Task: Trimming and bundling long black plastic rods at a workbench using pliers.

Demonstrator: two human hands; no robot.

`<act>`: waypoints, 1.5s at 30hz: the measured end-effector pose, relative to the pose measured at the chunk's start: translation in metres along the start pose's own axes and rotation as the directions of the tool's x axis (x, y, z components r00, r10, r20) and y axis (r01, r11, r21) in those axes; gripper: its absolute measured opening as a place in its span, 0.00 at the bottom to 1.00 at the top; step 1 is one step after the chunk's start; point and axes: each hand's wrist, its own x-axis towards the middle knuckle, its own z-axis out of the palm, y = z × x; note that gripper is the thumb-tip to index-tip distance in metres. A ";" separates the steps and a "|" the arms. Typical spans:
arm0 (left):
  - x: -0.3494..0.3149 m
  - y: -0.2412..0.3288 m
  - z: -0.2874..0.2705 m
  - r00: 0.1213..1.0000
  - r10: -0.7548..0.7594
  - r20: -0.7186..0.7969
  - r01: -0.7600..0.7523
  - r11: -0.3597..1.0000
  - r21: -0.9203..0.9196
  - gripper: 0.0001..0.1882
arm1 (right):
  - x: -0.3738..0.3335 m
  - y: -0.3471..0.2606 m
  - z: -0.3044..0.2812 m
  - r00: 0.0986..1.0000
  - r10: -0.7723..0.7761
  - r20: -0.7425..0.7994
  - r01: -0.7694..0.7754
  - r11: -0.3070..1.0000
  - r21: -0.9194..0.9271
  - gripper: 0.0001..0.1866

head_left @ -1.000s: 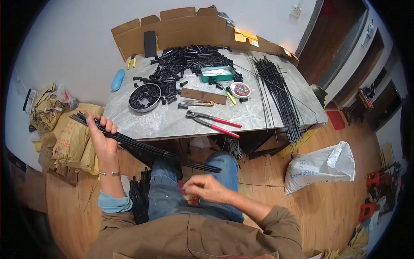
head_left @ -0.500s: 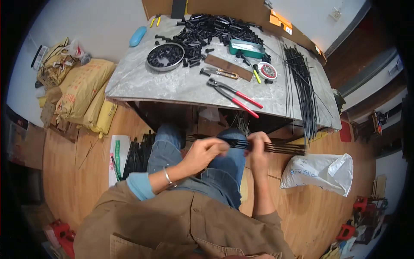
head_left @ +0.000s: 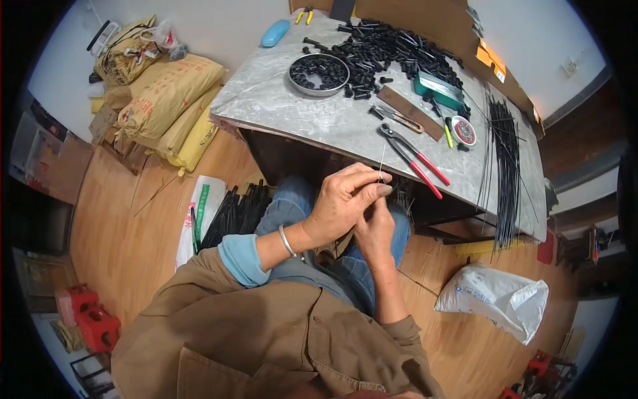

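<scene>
My left hand is closed, thumb and forefinger pinched together at a thin wire that points up toward the table's front edge. Right against it, my right hand is wrapped round the black rods, which are mostly hidden by the fingers; only a small dark end shows at the fingertips. Both hands are over my lap, just short of the table. Closest to them on the tabletop lie pincers with red handles, partly past the edge.
The grey table carries a heap of black bolt-like pieces, a round metal dish, a green box and long black rods. White sack on the right floor; stacked brown sacks at left.
My hands have come together, and the rods, held crosswise before, are now mostly hidden in my grip. The view has turned, shifting the table rightward in the picture.
</scene>
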 end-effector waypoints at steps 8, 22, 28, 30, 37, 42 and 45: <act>0.007 -0.014 -0.021 0.982 0.098 0.160 -0.112 0.990 0.080 0.11 | 0.024 -0.005 -0.034 0.973 -0.006 0.230 -0.154 0.722 0.674 0.08; 0.025 -0.026 -0.031 0.781 -0.114 0.614 0.441 0.796 -0.414 0.32 | 0.033 -0.012 -0.046 0.879 -0.199 0.433 -0.230 0.617 0.752 0.17; 0.027 -0.014 -0.035 0.713 -0.064 0.698 0.399 0.856 -0.330 0.25 | 0.035 -0.006 -0.056 0.789 -0.266 0.554 -0.344 0.556 0.757 0.09; 0.020 -0.017 -0.028 0.843 -0.042 0.536 0.358 0.787 -0.501 0.24 | 0.037 -0.011 -0.054 0.826 -0.245 0.508 -0.303 0.567 0.766 0.12; -0.005 -0.016 -0.005 1.000 -0.021 -0.005 0.019 0.960 -0.278 0.19 | 0.024 -0.028 -0.034 0.957 0.029 0.287 -0.216 0.733 0.645 0.07; -0.009 -0.022 0.002 0.994 0.014 -0.109 -0.043 0.963 -0.265 0.13 | 0.015 -0.046 -0.029 0.975 0.124 0.187 -0.211 0.788 0.579 0.06; -0.011 -0.021 0.005 0.986 0.084 -0.143 -0.113 0.971 -0.211 0.12 | 0.012 -0.043 -0.031 0.957 0.133 0.257 -0.278 0.669 0.689 0.04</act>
